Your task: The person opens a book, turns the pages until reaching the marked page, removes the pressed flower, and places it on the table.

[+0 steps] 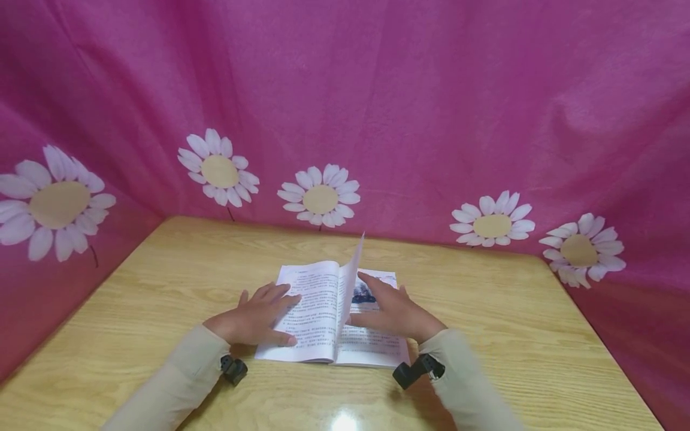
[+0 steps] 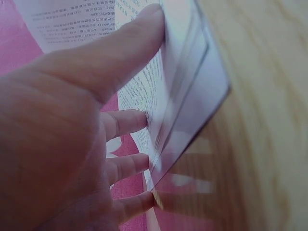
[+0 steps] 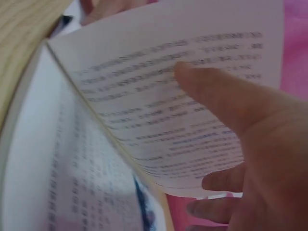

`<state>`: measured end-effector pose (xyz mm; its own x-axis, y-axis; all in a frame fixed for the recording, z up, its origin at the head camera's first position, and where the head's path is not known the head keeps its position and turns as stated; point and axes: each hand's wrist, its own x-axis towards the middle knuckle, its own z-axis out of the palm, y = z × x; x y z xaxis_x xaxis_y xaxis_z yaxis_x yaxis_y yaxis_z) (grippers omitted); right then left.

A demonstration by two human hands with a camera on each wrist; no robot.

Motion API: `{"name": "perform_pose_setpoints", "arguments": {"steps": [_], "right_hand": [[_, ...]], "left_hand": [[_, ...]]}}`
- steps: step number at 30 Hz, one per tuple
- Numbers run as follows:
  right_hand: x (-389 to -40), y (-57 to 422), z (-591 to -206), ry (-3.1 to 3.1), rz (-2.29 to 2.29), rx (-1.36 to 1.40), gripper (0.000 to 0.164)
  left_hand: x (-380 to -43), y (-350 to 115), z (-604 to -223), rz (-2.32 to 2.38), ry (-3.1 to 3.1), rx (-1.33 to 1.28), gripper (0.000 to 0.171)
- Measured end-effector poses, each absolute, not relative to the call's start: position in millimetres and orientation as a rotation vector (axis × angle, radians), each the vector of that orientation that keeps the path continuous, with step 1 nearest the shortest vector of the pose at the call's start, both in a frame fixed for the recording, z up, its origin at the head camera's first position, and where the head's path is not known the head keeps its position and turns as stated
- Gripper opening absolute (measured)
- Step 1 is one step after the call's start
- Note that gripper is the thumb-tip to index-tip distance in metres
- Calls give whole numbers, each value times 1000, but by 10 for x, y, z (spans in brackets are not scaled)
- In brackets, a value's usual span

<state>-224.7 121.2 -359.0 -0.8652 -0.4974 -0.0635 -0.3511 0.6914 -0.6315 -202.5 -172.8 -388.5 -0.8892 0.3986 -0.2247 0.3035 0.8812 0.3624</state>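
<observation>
An open book [image 1: 372,353] with printed text lies on the wooden table. One page [image 1: 351,281] stands nearly upright along the spine, its top corner pointing up. My left hand [image 1: 250,320] rests on the left-hand page with spread fingers; in the left wrist view its thumb [image 2: 130,45] lies on the text near the page edges. My right hand [image 1: 401,311] is over the right-hand page, behind the raised page. In the right wrist view, its extended thumb [image 3: 211,86] is against the printed side of that page. A dark picture [image 1: 363,292] shows on the right-hand page.
The wooden table [image 1: 485,311] extends around the book. A magenta cloth [image 1: 404,120] with large white daisies hangs behind it and at both sides. Black wrist bands sit at both light sleeves [image 1: 185,365]. A bright reflection lies near the table's front.
</observation>
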Motion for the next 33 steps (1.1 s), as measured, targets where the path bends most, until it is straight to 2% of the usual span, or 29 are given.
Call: {"name": "perform_pose_setpoints", "arguments": {"steps": [33], "right_hand": [[-2071, 927, -3804, 2623, -854, -836, 99]], "left_hand": [[-2053, -1816, -3877, 519, 2750, 580, 88]]}}
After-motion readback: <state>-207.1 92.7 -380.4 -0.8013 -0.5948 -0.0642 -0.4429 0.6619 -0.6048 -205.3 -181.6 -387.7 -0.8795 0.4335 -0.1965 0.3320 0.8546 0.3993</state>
